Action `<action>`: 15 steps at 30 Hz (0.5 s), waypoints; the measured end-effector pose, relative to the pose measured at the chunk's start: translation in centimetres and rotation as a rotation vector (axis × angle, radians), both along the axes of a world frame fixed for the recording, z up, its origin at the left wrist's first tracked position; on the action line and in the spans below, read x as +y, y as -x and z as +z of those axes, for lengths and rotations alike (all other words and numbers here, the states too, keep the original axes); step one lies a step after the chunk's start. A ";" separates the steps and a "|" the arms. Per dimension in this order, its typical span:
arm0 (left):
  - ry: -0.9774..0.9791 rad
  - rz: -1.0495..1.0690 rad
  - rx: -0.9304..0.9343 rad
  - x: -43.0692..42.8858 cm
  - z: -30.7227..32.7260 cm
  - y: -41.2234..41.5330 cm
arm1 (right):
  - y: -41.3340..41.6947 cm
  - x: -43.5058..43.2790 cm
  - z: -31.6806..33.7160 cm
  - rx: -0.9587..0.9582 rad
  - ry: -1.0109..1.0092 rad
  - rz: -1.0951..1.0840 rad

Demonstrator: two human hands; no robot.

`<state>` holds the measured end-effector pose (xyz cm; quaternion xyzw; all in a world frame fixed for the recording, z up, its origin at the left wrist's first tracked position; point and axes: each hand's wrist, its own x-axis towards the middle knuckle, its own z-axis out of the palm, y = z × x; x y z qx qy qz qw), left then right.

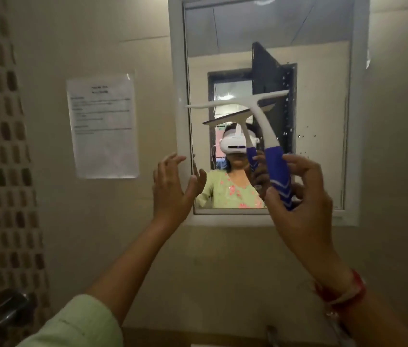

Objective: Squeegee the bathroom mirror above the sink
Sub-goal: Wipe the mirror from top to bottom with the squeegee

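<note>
A white-framed mirror (323,121) hangs on the beige wall ahead, with water drops on its right part. My right hand (298,191) grips the blue handle of a white squeegee (260,113). Its blade lies tilted across the middle of the glass, left end at the frame's left side. Whether the blade touches the glass I cannot tell. My left hand (173,184) is raised with fingers spread at the mirror's lower left corner, holding nothing. The mirror reflects a person in a headset and a green top.
A laminated paper notice (103,126) is stuck to the wall left of the mirror. A patterned tile strip (0,146) runs down the far left. A metal tap (10,311) shows at the bottom left, and another fitting (273,336) at the bottom edge.
</note>
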<state>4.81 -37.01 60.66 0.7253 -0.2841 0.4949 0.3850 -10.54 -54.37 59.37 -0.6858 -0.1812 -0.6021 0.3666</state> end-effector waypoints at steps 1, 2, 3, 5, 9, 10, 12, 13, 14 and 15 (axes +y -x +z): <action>0.008 0.009 -0.001 -0.2 0.9 -0.4 | 0.1 -0.1 1.1 -0.012 -0.003 -0.004; 0.009 0.010 0.000 -0.3 1.6 -0.9 | 0.3 -0.1 2.2 -0.029 -0.005 -0.009; 0.003 0.001 -0.006 -0.4 2.5 -1.6 | 0.6 0.0 3.4 -0.059 -0.005 -0.020; 0.017 -0.024 -0.004 -0.4 3.8 -3.2 | 1.1 0.3 5.5 -0.114 0.010 -0.030; 0.050 -0.060 0.015 -0.5 5.2 -6.4 | 1.0 0.9 9.6 -0.160 0.051 -0.107; 0.051 -0.082 0.008 -0.7 5.2 -6.8 | 0.7 1.0 10.6 -0.165 0.051 -0.150; 0.077 -0.156 -0.032 -1.2 5.1 -7.3 | -0.5 1.4 12.3 -0.193 0.044 -0.231; 0.100 -0.183 -0.055 -1.5 5.1 -7.4 | -1.2 1.7 13.1 -0.211 0.042 -0.257; 0.128 -0.200 -0.081 -1.9 5.1 -7.5 | -2.0 1.9 13.8 -0.232 0.041 -0.276; 0.155 -0.212 -0.104 -2.3 5.0 -7.5 | -2.8 2.0 14.4 -0.251 0.039 -0.296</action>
